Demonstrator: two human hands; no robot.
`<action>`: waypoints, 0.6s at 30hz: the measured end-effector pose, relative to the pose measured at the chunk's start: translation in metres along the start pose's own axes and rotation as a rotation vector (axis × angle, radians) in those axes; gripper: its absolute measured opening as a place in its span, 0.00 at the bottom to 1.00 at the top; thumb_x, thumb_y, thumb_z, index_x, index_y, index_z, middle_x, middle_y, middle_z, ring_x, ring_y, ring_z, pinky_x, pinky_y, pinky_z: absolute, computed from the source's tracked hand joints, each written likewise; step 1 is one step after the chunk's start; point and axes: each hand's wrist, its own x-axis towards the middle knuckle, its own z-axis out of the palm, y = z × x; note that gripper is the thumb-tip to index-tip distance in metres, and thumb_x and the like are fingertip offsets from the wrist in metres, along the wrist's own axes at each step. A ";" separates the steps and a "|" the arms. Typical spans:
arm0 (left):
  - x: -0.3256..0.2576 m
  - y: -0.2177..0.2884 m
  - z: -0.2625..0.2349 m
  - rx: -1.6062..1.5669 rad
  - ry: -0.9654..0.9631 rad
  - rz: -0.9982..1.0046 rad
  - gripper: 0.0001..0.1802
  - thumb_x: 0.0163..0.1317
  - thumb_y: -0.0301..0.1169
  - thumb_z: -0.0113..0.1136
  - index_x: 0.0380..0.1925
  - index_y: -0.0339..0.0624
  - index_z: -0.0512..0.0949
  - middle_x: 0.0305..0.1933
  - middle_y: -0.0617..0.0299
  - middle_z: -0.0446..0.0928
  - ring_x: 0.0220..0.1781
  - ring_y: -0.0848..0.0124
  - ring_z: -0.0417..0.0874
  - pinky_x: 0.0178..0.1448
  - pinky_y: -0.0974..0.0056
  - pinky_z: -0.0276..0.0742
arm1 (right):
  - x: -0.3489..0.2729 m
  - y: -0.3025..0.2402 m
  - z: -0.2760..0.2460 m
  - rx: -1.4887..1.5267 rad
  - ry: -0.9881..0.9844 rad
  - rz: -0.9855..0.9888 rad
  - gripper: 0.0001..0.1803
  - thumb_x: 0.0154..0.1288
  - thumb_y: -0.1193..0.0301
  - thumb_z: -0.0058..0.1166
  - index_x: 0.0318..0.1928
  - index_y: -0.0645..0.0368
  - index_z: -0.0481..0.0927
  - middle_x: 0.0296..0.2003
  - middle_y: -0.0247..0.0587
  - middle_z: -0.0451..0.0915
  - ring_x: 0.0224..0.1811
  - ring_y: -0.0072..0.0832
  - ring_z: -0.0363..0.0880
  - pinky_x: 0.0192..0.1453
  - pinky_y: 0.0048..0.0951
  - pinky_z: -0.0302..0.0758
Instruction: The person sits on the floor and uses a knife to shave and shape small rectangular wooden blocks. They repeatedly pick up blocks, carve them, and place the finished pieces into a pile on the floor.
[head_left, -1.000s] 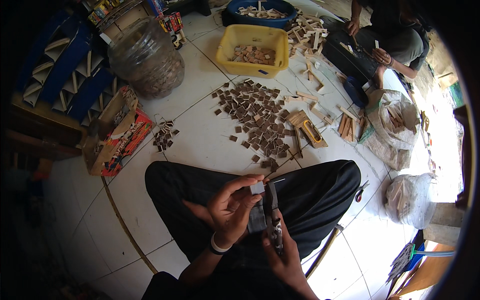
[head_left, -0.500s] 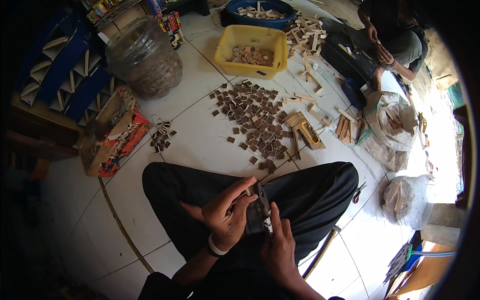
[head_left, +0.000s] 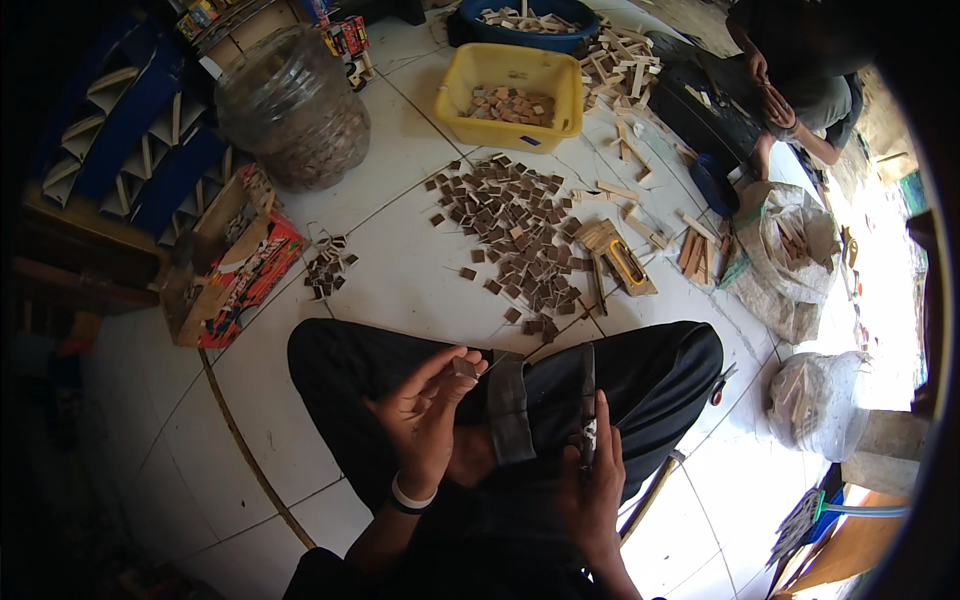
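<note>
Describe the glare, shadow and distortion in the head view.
All in the head view: daylight washes out the right edge; glare whitens the floor at lower right; the lower left sinks into shadow; the lens curves the tile lines; the dark tool in the right hand stands out poorly against the black trousers.

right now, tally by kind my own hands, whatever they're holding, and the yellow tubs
Hands: 2, left hand and right hand
Small block: 1, in the left hand
Dark tool: 1, in the right hand
Yellow tub: 1
Total: 5
</note>
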 end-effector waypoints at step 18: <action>0.000 0.036 0.000 -0.044 -0.163 -0.200 0.18 0.72 0.22 0.67 0.58 0.23 0.81 0.48 0.45 0.88 0.52 0.60 0.92 0.65 0.53 0.89 | 0.000 -0.005 -0.015 -0.003 -0.285 -0.237 0.39 0.67 0.86 0.58 0.79 0.61 0.67 0.52 0.57 0.78 0.47 0.49 0.82 0.54 0.39 0.78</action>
